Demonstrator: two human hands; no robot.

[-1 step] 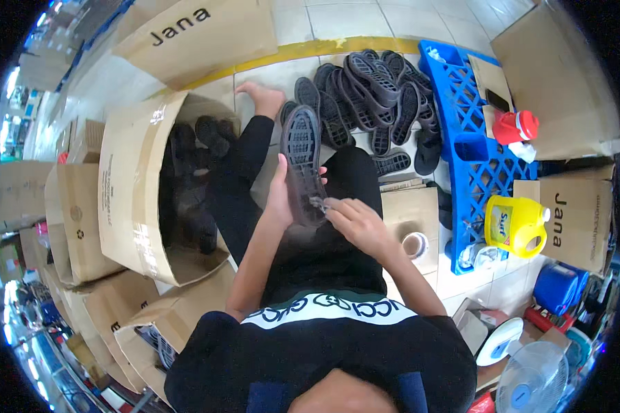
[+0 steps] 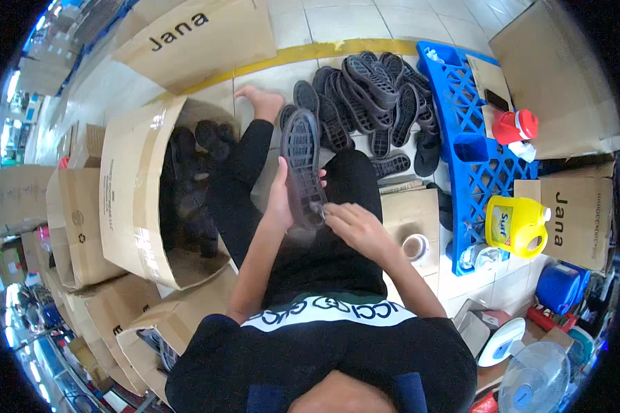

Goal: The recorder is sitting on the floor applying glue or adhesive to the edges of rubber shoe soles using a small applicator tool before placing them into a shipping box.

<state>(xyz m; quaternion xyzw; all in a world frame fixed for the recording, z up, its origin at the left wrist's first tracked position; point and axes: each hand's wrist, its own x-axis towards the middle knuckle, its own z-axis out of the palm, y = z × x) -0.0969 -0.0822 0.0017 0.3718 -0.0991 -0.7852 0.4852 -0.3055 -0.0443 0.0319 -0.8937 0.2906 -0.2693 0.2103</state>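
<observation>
A dark shoe sole (image 2: 301, 148) with a grid of hollows is held upright over my lap, its hollow side facing me. My left hand (image 2: 278, 201) grips it along the left edge, fingertips showing at the right side. Close to its lower end, my right hand (image 2: 355, 226) pinches a small greyish scrap (image 2: 316, 206) against the sole. Whether the scrap is cloth, plastic or loose trim cannot be made out. Beyond my knees lies a heap of similar dark soles (image 2: 372, 89) on the tiled floor.
At my left, an open cardboard box (image 2: 134, 193) holds more dark soles. A blue plastic pallet (image 2: 461, 124) to the right carries a red jug (image 2: 515, 126) and a yellow jug (image 2: 506, 224). A tape roll (image 2: 415, 246) rests on flat cardboard. Lower right stands a fan (image 2: 530, 378).
My right fingers and the greyish scrap have shifted slightly at the sole's lower end. The sole and my left hand stay about where they were.
</observation>
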